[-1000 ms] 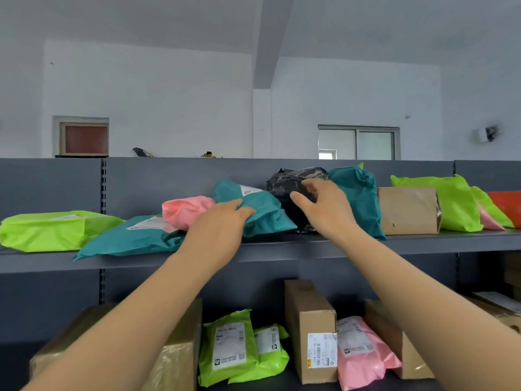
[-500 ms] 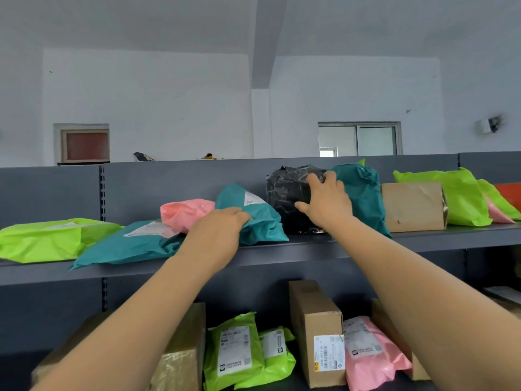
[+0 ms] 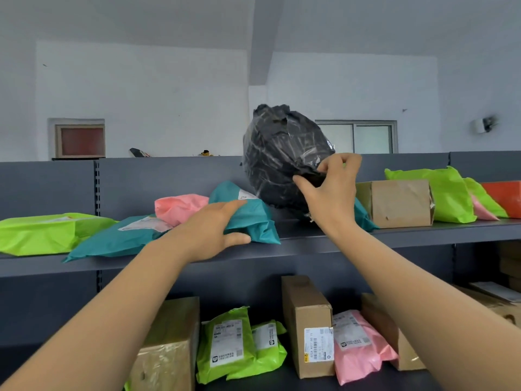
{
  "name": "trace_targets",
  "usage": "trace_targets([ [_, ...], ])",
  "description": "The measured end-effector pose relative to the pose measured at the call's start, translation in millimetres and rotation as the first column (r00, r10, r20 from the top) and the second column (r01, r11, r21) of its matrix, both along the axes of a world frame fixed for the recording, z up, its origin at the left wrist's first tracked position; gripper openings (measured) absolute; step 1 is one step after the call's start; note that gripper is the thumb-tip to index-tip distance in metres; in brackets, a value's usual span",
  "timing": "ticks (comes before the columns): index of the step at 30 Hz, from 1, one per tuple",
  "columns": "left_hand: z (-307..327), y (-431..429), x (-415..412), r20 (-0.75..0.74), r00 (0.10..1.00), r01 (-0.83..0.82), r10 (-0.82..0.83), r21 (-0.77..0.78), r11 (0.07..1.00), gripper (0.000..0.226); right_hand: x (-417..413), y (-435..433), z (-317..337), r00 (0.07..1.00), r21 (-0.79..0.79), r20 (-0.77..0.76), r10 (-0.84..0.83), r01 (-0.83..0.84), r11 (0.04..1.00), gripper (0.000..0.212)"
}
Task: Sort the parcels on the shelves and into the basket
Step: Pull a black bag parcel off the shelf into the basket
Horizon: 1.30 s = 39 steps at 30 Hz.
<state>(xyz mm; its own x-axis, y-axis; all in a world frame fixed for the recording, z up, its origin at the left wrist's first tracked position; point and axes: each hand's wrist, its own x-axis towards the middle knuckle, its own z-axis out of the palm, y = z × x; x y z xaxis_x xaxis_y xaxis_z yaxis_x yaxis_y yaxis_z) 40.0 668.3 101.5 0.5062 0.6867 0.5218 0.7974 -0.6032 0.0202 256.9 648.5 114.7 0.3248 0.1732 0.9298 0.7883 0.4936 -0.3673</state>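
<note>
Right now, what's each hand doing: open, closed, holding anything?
Left hand: open, resting flat on the teal parcel.
Right hand: closed, pinching the black parcel, raised off the shelf.

Soft even daylight, edges curved, slightly blurred

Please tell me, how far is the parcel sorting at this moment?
Done: cannot be judged; many parcels lie mixed on the upper shelf. In hand: the right hand pinches the black parcel, raised off the shelf; the left hand rests on a teal parcel. Left: placing it; no basket is in view.
</note>
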Motion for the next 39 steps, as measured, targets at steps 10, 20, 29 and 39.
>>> trace_targets([
  [10, 12, -24, 14, 0.868, 0.473, 0.298, -0.148, 0.001, 0.955, 0.088, -27, -20, -15, 0.933, 0.116, 0.358, -0.029, -0.014, 0.993, 0.027],
  [20, 11, -33, 23, 0.959, -0.179, 0.531, 0.219, -0.093, 0.842, 0.094, -12, -12, -37, 0.414, 0.384, 0.822, -0.39, 0.1, 0.918, 0.013],
  [29, 6, -23, 25, 0.971, -0.13, 0.434, 0.202, -0.127, 0.892, 0.096, -9, -28, -42, 0.834, -0.207, 0.435, 0.339, -0.273, 0.939, 0.028],
  [39, -4, -40, 16, 0.937, -0.218, 0.529, 0.272, -0.121, 0.84, 0.12, -18, -4, -31, 0.771, -0.381, -0.412, 0.486, -0.631, 0.676, 0.101],
])
